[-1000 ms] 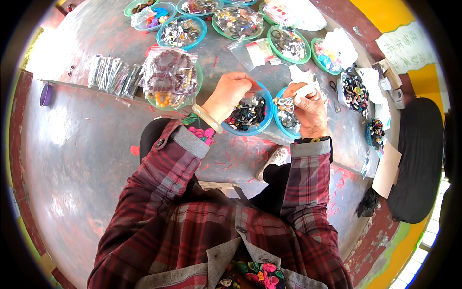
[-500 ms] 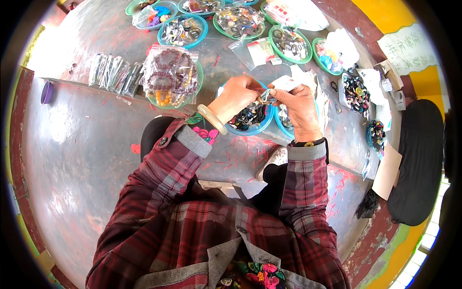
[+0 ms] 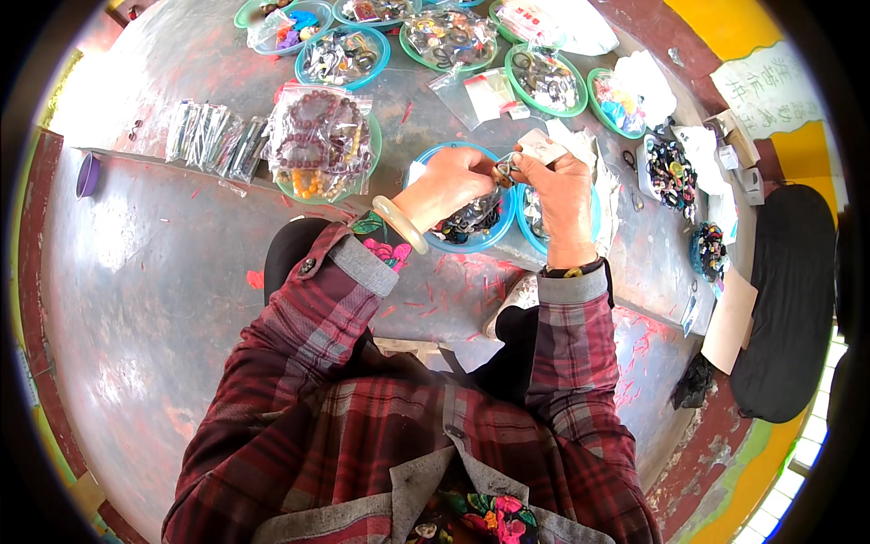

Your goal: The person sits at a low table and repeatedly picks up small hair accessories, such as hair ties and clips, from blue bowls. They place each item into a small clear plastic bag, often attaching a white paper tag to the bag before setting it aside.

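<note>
My left hand (image 3: 446, 189) and my right hand (image 3: 564, 204) meet over two blue bowls, both with closed fingers. Between the fingertips is a small, shiny, brownish looped piece (image 3: 504, 170), too small to name for sure. A pale card (image 3: 541, 146) sticks up from behind my right thumb and fingers, pinched there. Below my left hand stands a blue bowl (image 3: 471, 247) of dark hair-tie-like bits and clear plastic. Beside it, a second blue bowl (image 3: 533, 238) is partly hidden under my right hand.
Bagged beads (image 3: 317, 136) fill a green bowl at the left, beside a row of thin plastic packets (image 3: 216, 138). More bowls of small goods (image 3: 449, 38) line the back. At the right are a tub of colourful bits (image 3: 671, 172), a cardboard sheet (image 3: 730, 319) and a long black object (image 3: 785, 308).
The card in my right hand has tilted and now shows more of its face. My right hand has turned slightly, and the small piece between the fingertips has shifted a little.
</note>
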